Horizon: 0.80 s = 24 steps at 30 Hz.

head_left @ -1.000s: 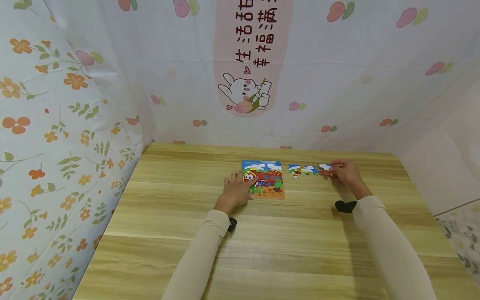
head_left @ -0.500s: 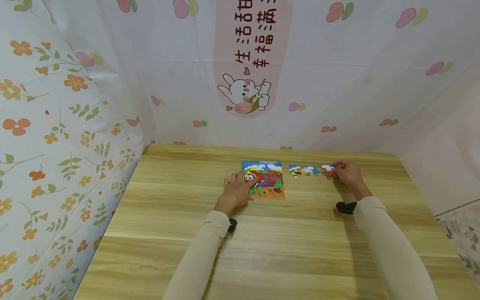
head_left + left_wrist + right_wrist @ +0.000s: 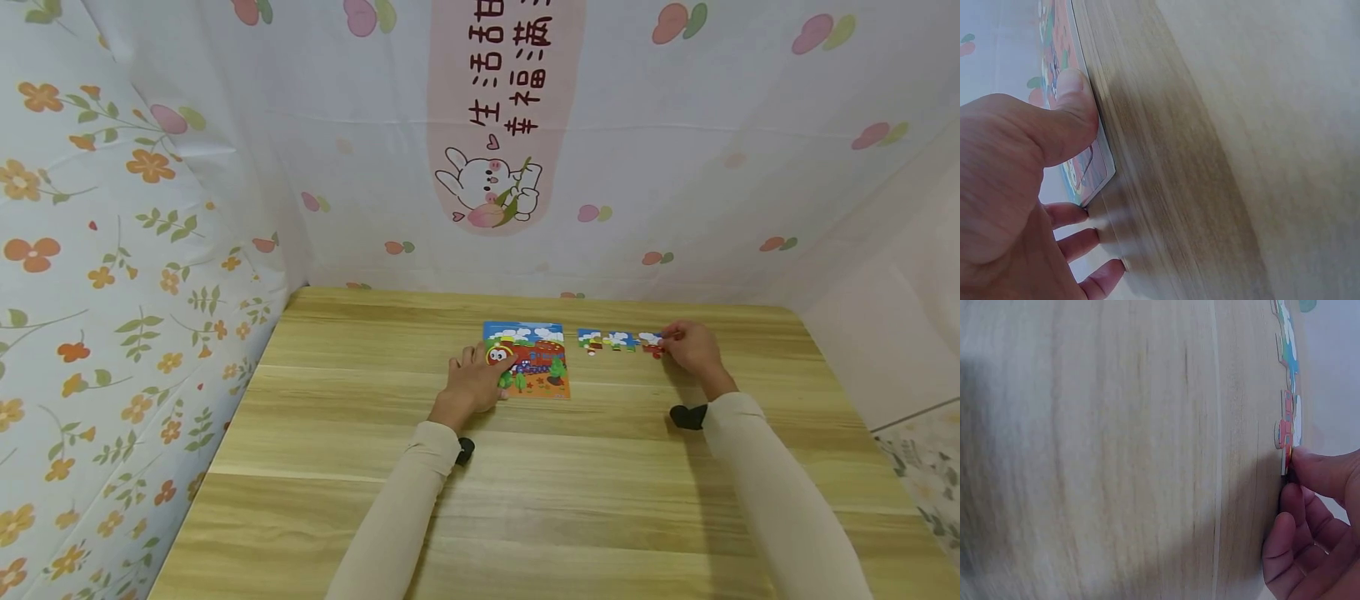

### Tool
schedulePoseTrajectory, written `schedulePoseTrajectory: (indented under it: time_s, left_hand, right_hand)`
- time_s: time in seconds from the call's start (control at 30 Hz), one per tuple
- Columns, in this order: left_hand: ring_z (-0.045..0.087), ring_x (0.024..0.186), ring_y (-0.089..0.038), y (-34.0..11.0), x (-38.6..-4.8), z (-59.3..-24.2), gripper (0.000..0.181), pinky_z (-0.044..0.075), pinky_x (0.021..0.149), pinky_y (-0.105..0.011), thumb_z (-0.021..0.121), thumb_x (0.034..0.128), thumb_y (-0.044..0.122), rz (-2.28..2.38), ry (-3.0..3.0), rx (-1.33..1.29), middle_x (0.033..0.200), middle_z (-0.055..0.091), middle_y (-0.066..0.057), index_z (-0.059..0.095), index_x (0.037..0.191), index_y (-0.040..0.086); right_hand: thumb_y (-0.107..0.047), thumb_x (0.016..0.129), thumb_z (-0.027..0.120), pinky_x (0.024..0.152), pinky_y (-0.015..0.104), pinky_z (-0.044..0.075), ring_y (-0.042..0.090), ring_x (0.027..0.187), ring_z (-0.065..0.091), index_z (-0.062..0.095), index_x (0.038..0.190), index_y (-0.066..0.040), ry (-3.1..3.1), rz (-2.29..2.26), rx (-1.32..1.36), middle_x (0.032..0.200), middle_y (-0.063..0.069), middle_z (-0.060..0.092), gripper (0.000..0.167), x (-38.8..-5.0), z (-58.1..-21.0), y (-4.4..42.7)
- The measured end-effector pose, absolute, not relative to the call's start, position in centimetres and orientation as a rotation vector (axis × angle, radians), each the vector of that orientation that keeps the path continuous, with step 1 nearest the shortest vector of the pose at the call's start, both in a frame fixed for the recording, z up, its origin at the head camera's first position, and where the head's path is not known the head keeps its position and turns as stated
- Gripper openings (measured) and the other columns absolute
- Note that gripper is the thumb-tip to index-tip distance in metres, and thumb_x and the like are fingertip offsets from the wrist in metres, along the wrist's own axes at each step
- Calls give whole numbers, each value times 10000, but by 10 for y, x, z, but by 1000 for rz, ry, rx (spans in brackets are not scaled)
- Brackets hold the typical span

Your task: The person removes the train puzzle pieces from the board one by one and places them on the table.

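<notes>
A picture card (image 3: 536,358) with a red cartoon train lies on the table. My left hand (image 3: 472,383) rests at its left side, thumb on the card; in the left wrist view, the other fingers (image 3: 1082,244) touch the table beyond the card's edge (image 3: 1100,147). To the card's right, a short row of jigsaw pieces (image 3: 606,340) shows sky and clouds. At the row's right end, my right hand (image 3: 693,346) pinches a red-and-white puzzle piece (image 3: 651,344) by its right edge. The right wrist view shows the thumb on this piece (image 3: 1287,422), beside a blue piece (image 3: 1287,340).
The wooden table (image 3: 525,500) extends in front of both arms. A white printed cloth (image 3: 360,167) hangs behind the table's back edge, and a flowered cloth (image 3: 112,333) hangs at the left. Black devices (image 3: 688,416) sit at both wrists.
My right hand shifted the puzzle piece slightly right, away from the row, then back left against or very near it. The left hand and the card stayed in place.
</notes>
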<state>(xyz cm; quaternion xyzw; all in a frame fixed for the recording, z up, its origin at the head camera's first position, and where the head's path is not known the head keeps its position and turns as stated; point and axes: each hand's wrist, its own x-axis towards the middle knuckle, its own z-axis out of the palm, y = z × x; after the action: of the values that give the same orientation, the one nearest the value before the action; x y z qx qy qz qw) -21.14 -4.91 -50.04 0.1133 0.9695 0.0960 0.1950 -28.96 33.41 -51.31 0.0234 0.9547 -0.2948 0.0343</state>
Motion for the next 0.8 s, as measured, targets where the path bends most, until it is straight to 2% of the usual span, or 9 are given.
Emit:
schedulePoseTrajectory:
  time_s: [0.2,0.33,0.63,0.8]
  left_hand:
    - [197,1455,-362,-50,-211,-502,664,248,1094,-537,566,974,441,270,2731,318,1634,141,-154,249,1558,440]
    - [226,1443,-359,-50,-210,-502,692,260,1084,-536,602,958,430,309,2748,313,1620,185,-154,266,1563,406]
    - [263,1436,-350,-52,-212,-503,891,284,1091,-527,665,914,452,364,2773,290,1599,243,-141,189,1592,121]
    - [258,1434,-338,-54,-214,-504,915,289,1097,-518,649,912,501,319,2779,292,1596,238,-132,200,1582,68]
  right_hand:
    - [-130,960,605,719,364,419,364,898,591,649,1077,52,2930,-892,79,1027,267,661,220,-290,-516,333]
    - [-137,961,603,713,355,420,363,902,591,651,1072,50,2938,-897,70,1031,267,658,223,-290,-517,332]
    - [-151,971,614,640,284,433,284,812,591,667,1048,57,2949,-963,77,970,233,677,228,-285,-509,327]
    - [-158,990,585,645,285,443,301,819,612,658,1082,58,2941,-973,36,994,244,668,245,-286,-502,312]
